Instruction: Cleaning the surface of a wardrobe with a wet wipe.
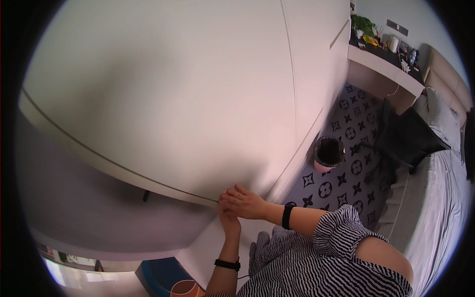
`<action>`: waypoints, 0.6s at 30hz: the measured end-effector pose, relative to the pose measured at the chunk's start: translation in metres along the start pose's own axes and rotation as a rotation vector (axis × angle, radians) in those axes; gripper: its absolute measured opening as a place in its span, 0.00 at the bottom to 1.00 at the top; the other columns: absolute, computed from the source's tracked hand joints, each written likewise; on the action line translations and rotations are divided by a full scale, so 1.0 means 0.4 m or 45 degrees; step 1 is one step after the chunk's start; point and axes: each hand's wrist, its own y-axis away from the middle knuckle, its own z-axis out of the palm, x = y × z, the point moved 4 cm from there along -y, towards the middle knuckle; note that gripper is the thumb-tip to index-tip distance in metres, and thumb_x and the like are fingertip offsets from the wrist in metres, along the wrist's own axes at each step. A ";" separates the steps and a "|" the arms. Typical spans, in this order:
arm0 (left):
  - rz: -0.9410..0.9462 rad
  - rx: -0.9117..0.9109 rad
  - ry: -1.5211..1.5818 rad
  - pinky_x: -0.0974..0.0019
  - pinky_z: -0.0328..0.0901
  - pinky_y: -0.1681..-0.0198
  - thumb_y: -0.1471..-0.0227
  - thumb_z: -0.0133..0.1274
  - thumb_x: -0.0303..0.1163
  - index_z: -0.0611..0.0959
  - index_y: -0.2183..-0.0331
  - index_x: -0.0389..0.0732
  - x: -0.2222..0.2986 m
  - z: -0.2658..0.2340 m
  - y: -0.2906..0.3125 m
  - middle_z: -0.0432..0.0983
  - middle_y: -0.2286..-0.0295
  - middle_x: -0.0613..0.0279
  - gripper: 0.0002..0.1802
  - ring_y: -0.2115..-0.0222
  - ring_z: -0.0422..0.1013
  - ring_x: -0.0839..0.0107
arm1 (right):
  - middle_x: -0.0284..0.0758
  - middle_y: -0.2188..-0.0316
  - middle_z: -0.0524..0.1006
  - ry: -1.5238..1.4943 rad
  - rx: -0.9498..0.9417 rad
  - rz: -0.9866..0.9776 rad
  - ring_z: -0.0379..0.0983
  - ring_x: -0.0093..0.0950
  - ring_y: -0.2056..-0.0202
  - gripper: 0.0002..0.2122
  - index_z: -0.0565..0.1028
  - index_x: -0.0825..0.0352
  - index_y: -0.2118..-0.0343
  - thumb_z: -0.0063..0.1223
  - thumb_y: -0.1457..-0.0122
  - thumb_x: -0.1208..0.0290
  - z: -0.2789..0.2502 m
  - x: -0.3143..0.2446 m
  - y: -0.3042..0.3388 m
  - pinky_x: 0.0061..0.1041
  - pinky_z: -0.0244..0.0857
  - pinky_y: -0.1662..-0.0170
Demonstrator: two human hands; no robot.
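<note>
A large white cabinet panel (198, 99) fills the upper left and middle. Along its lower edge runs a dark seam and a pale strip (99, 158). At the corner of that edge my hands meet. My right hand (246, 203) has its fingers stretched out, lying over the edge and against my left hand. Below it, my left hand (229, 221) reaches up to the same edge, its fingers mostly hidden behind the right one. I see no object in either hand. Each wrist wears a black band.
A lined trash bin (329, 153) stands on a patterned floor mat (325, 189) to the right. Beyond are a black chair (413, 138), a bed (440, 208) and a desk (381, 67) with a plant. A small black handle (146, 196) shows at left, and a blue-backed item (168, 277) at bottom.
</note>
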 end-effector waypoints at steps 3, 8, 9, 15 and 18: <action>-0.298 -0.015 0.103 0.61 0.58 0.39 0.33 0.44 0.42 0.65 0.41 0.32 -0.040 0.009 0.036 0.65 0.43 0.49 0.28 0.42 0.63 0.61 | 0.37 0.38 0.66 -0.138 -0.126 0.043 0.59 0.38 0.35 0.27 0.71 0.60 0.42 0.55 0.41 0.51 -0.004 -0.004 0.032 0.46 0.49 0.32; -0.350 0.189 0.078 0.60 0.52 0.36 0.31 0.42 0.42 0.62 0.39 0.31 0.173 -0.039 -0.035 0.62 0.40 0.51 0.29 0.40 0.60 0.62 | 0.45 0.34 0.58 -0.238 0.052 0.318 0.55 0.43 0.34 0.35 0.62 0.69 0.36 0.55 0.41 0.52 -0.112 0.069 -0.089 0.46 0.47 0.32; -0.359 0.187 0.072 0.60 0.52 0.36 0.31 0.42 0.42 0.62 0.39 0.31 0.218 -0.044 -0.055 0.62 0.40 0.51 0.29 0.40 0.60 0.62 | 0.45 0.34 0.58 -0.245 0.049 0.326 0.55 0.43 0.34 0.35 0.62 0.69 0.36 0.55 0.41 0.52 -0.132 0.085 -0.118 0.46 0.47 0.32; -0.134 0.429 0.206 0.61 0.51 0.35 0.31 0.42 0.38 0.63 0.40 0.32 0.197 -0.079 -0.047 0.62 0.41 0.51 0.26 0.41 0.59 0.63 | 0.50 0.35 0.60 -0.229 0.163 0.325 0.58 0.49 0.36 0.37 0.63 0.72 0.38 0.60 0.45 0.53 -0.096 0.074 -0.087 0.50 0.49 0.33; -0.341 0.314 0.127 0.60 0.51 0.35 0.32 0.44 0.37 0.61 0.39 0.33 0.068 -0.069 0.012 0.62 0.40 0.52 0.27 0.40 0.59 0.63 | 0.46 0.35 0.61 -0.223 0.022 0.327 0.59 0.46 0.36 0.36 0.63 0.69 0.37 0.59 0.44 0.54 -0.026 0.043 0.002 0.48 0.50 0.33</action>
